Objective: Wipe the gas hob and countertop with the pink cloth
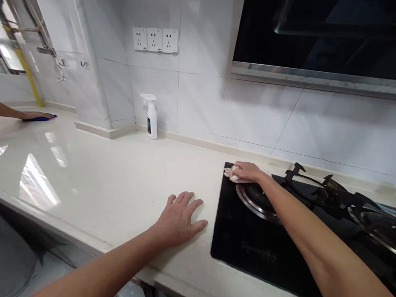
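My left hand (pixel 180 220) lies flat on the pale countertop (pixel 119 181) with its fingers spread, holding nothing. At the far left corner of the black glass gas stove (pixel 234 236), my right hand (pixel 249 171) is closed on a crumpled whitish cloth (pixel 232 173) and presses it to the surface. Just in front of that hand is a burner with a shiny metal ring (pixel 251 203); my forearm covers part of it. A black pan support (pixel 300 177) sits farther right on the stove.
A white spray bottle (pixel 151 118) stands against the tiled wall below three sockets (pixel 155 39). At the far left another person's hand (pixel 34 115) rests on a blue cloth (pixel 45 117). A dark range hood (pixel 328 30) overhangs the stove. The counter's front edge (pixel 64 232) runs along the lower left.
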Demonstrator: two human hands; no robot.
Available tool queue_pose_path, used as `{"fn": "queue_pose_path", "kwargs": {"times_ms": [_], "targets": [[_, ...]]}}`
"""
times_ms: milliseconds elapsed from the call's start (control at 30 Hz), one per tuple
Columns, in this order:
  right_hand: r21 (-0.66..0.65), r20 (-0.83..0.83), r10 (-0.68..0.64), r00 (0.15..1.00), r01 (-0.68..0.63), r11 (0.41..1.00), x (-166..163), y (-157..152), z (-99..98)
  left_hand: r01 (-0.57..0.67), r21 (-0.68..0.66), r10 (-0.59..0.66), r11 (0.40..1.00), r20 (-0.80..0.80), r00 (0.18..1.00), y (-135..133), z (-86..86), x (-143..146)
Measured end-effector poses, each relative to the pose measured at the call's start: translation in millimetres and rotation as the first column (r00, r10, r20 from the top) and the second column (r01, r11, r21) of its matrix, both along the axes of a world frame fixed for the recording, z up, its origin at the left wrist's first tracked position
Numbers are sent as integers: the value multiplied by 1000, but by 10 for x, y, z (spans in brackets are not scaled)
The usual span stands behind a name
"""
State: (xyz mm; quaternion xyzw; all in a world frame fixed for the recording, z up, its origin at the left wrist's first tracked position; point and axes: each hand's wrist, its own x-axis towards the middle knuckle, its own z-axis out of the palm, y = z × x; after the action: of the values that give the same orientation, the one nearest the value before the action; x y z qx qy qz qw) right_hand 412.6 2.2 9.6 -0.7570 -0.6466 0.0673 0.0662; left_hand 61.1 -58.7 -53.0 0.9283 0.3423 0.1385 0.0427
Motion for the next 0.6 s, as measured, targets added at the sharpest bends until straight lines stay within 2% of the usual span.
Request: {"fn": "queue_pose_path", "kwargs": {"times_ms": [100, 200, 400, 533, 600], "targets": [[9, -117, 104, 988, -103, 995, -328, -84, -21, -3, 25, 3, 1000, 5, 1000, 7, -14, 3], [30, -218, 163, 962, -160, 987, -474, -283, -45, -11, 38, 11, 999, 11, 1000, 23, -30, 7], [2, -382, 201, 902, -217, 976, -532, -752, -89, -5, 53, 2, 999, 39, 999, 39, -37, 5], [-7, -382, 276, 882, -301, 954, -555, -1142, -32, -18, 80, 14, 997, 55, 998, 36, -54, -2], [32, -363, 318, 876, -330, 944, -536, -1327, 22, -14, 73, 10, 997, 59, 998, 41, -65, -1]]}}
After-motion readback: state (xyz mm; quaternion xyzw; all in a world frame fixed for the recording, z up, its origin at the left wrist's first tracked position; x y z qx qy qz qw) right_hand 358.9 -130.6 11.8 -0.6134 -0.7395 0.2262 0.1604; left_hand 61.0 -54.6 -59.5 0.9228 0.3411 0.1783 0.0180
